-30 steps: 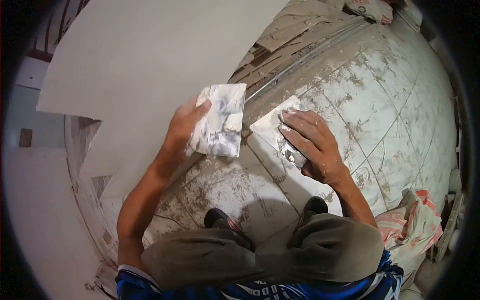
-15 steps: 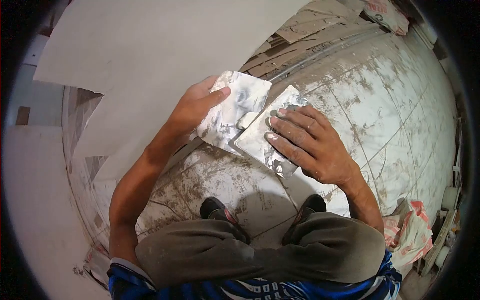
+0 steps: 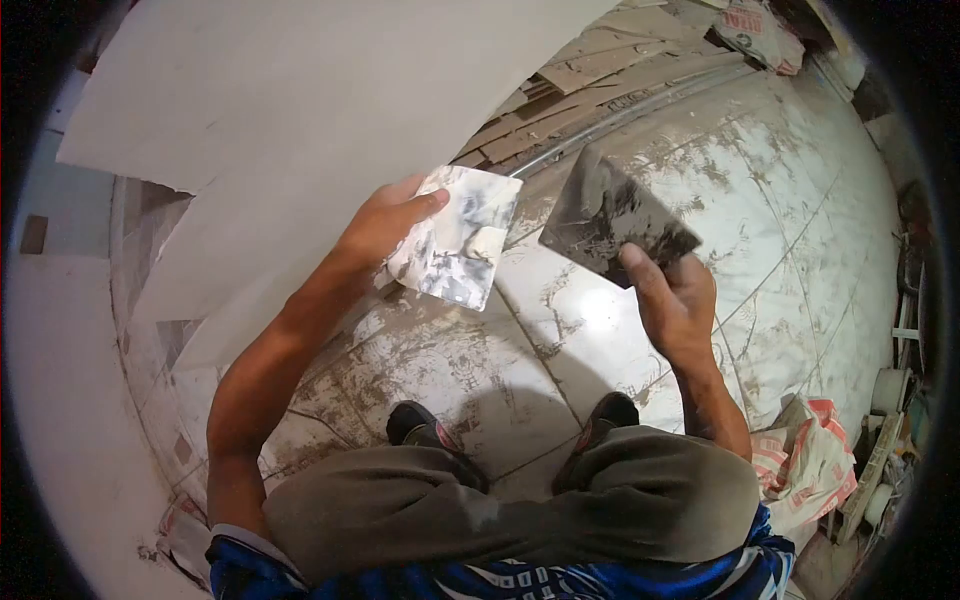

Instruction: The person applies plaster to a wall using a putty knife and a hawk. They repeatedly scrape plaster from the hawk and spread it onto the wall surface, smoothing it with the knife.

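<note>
My left hand (image 3: pixel 390 225) grips a thin rectangular plate (image 3: pixel 450 260) by its left edge, thumb on top. White putty-like paste smears its face, and a small pale lump (image 3: pixel 486 242) sits near its right side. To the right, my right hand (image 3: pixel 682 305) pinches a second flat plate, like a putty scraper (image 3: pixel 612 215), at its lower edge with the thumb on the visible face. That face is dark with streaks of residue. The two plates are apart, held above the floor between my shoes and a large pale sheet (image 3: pixel 300 90).
Dusty white floor tiles (image 3: pixel 790 210) spread below and to the right. Brown board scraps (image 3: pixel 610 60) and a metal strip (image 3: pixel 580 140) lie beyond the plates. One printed sack (image 3: pixel 755 35) is at the far right, another crumpled sack (image 3: pixel 805 460) beside my right knee.
The right plate has lifted off the left one, moved up and right, and turned over to show its dark face. My left hand's plate has shifted slightly left and down.
</note>
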{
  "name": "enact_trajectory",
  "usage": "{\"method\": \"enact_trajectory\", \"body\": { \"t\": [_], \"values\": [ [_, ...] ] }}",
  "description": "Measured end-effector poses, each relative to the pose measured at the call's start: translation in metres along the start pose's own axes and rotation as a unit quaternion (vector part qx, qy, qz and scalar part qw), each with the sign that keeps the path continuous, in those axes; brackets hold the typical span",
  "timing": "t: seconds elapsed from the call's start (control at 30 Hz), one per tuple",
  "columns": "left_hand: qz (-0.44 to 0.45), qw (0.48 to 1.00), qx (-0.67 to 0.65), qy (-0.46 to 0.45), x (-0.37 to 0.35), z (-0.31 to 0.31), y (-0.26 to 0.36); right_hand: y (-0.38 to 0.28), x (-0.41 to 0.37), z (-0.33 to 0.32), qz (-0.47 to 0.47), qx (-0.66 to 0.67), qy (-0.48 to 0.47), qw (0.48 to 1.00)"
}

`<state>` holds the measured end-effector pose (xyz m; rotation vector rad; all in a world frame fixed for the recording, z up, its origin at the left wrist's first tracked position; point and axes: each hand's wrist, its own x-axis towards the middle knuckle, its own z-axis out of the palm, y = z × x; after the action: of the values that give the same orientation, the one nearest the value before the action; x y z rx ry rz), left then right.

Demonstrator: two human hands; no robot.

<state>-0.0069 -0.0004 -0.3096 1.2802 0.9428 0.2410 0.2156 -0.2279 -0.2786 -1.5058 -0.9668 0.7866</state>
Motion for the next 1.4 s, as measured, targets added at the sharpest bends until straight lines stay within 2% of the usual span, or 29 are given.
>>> {"method": "enact_trajectory", "body": {
  "t": [0.03, 0.1, 0.2, 0.3, 0.4, 0.47, 0.5, 0.53, 0.6, 0.67, 0.73, 0.77, 0.8, 0.87, 0.97, 1.03, 1.1, 1.2, 1.27, 1.4],
  "values": [
    [-0.010, 1.000, -0.026, -0.001, -0.002, 0.002, 0.000, 0.011, 0.004, -0.004, 0.032, 0.089, 0.008, 0.995],
    [-0.024, 0.997, -0.066, -0.009, -0.003, 0.005, 0.000, 0.015, 0.008, -0.010, 0.071, 0.182, 0.012, 0.981],
    [-0.041, 0.993, -0.105, -0.024, -0.005, 0.008, 0.000, 0.007, 0.011, 0.002, 0.076, 0.331, 0.023, 0.940],
    [-0.046, 0.989, -0.135, -0.036, -0.011, 0.013, 0.004, 0.008, 0.009, -0.001, 0.109, 0.341, 0.003, 0.934],
    [-0.035, 0.984, -0.166, -0.053, -0.013, 0.015, 0.003, 0.015, 0.006, -0.001, 0.119, 0.273, 0.000, 0.955],
    [-0.037, 0.982, -0.175, -0.058, -0.011, 0.014, -0.003, 0.009, 0.000, 0.003, 0.084, 0.048, 0.023, 0.995],
    [-0.043, 0.982, -0.170, -0.063, -0.010, 0.012, -0.007, 0.003, -0.003, 0.007, 0.064, -0.065, 0.032, 0.995],
    [-0.050, 0.982, -0.166, -0.068, -0.009, 0.010, -0.012, 0.007, 0.001, 0.013, -0.082, -0.098, 0.001, 0.992],
    [-0.048, 0.979, -0.181, -0.085, -0.013, 0.012, -0.012, 0.016, 0.009, 0.027, -0.386, -0.144, -0.039, 0.910],
    [-0.032, 0.970, -0.217, -0.107, -0.022, 0.027, -0.006, 0.018, 0.009, 0.038, -0.422, -0.162, -0.081, 0.888],
    [-0.009, 0.978, -0.186, -0.095, -0.024, 0.033, -0.003, 0.023, 0.012, 0.043, -0.468, -0.193, -0.127, 0.853],
    [0.003, 0.981, -0.170, -0.088, -0.026, 0.035, -0.001, 0.027, 0.013, 0.044, -0.477, -0.207, -0.134, 0.844],
    [-0.040, 0.970, -0.228, -0.077, -0.032, 0.041, 0.009, 0.031, 0.014, 0.044, -0.487, -0.220, -0.140, 0.834],
    [-0.015, 0.973, -0.224, -0.062, -0.025, 0.034, 0.003, 0.043, 0.018, 0.043, -0.489, -0.220, -0.150, 0.830],
    [-0.002, 0.977, -0.210, -0.031, -0.033, 0.025, 0.011, 0.080, 0.027, 0.022, -0.434, -0.257, -0.162, 0.848],
    [0.014, 0.978, -0.202, -0.042, -0.045, 0.019, 0.031, 0.091, 0.032, 0.001, -0.385, -0.377, -0.215, 0.814],
    [0.055, 0.983, -0.172, -0.035, -0.045, 0.018, 0.039, 0.094, 0.032, -0.012, -0.389, -0.367, -0.158, 0.830],
    [0.050, 0.991, -0.124, 0.006, -0.040, 0.015, 0.045, 0.048, 0.029, -0.026, -0.398, -0.319, -0.100, 0.854],
    [0.032, 0.994, -0.092, 0.053, -0.031, 0.011, 0.037, 0.007, 0.022, -0.025, -0.424, -0.337, -0.141, 0.829],
    [0.036, 0.999, -0.036, -0.013, -0.034, 0.010, 0.046, -0.035, 0.021, -0.013, -0.484, -0.378, -0.209, 0.761]
  ]
}}
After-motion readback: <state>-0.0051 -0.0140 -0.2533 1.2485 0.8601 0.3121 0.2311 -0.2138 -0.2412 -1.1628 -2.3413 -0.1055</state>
